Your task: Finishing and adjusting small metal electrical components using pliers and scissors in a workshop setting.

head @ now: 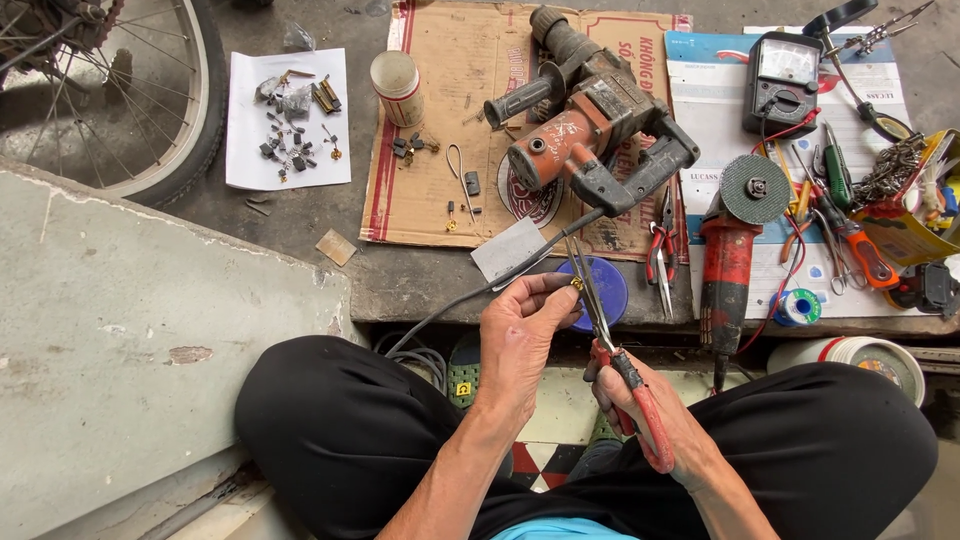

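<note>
My left hand (pixel 520 330) pinches a tiny brass-coloured part (pixel 577 284) between thumb and fingertips, above my lap. Red-handled long-nose pliers (pixel 612 358) sit in my right hand (pixel 650 405), and their slim jaws reach up and close on that small part. Just beyond, a worn orange hammer drill (pixel 580 130) lies on a sheet of cardboard (pixel 430 120), its black cable running down toward my left hand. A blue round lid (pixel 610 290) lies right behind the pliers' jaws.
A red angle grinder (pixel 735 250), a multimeter (pixel 785 80), screwdrivers and another pair of pliers (pixel 660 255) lie to the right. White paper (pixel 288 120) with small parts and a cylindrical tin (pixel 397 87) lie at left. A bicycle wheel (pixel 120 90) stands at top left, a concrete slab (pixel 130 330) beside my knee.
</note>
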